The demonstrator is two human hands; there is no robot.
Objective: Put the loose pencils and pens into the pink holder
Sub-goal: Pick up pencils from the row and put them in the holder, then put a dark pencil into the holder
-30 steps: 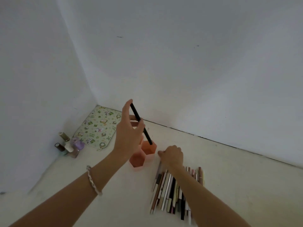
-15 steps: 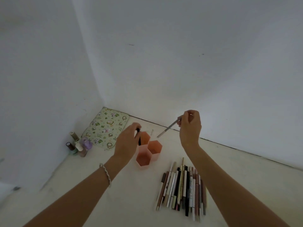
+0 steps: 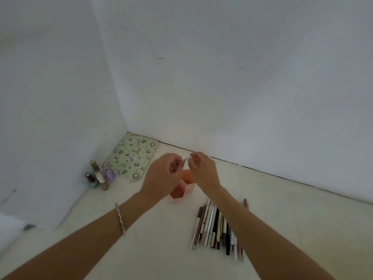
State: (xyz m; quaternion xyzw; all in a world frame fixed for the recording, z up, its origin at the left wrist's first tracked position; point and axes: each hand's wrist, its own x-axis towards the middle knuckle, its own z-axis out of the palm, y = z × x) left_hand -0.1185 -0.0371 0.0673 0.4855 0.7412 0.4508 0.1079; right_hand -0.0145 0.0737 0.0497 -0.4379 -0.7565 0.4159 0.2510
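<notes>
Hands: we are seeing the left hand [image 3: 163, 176] and the right hand [image 3: 202, 170] meeting just above the pink holder [image 3: 182, 187], near the corner of two white walls.
Pencil in transfer: a thin pale pencil [image 3: 184, 163] is standing nearly upright in the narrow gap between the two hands; motion blur is softening it.
Left grip: the fingers are curling inward beside the pencil; we cannot tell whether they are pinching it.
Right grip: the fingertips are bunching towards the top of the pencil; we cannot tell whether they are touching it.
Holder: the pink holder is sitting on the pale worktop [image 3: 161, 249], its hexagonal cells mostly hidden behind the left hand and the right wrist.
Loose pencils and pens: a row of pencils and pens [image 3: 217, 227] is lying side by side on the worktop, near the holder on its near right, partly under the right forearm.
Left wrist: a braided bracelet [image 3: 120, 218] is circling it.
Corner: a patterned green mat [image 3: 132, 156] is lying flat against the wall, and a cluster of small nail-polish bottles [image 3: 100, 176] is standing just to its left.
</notes>
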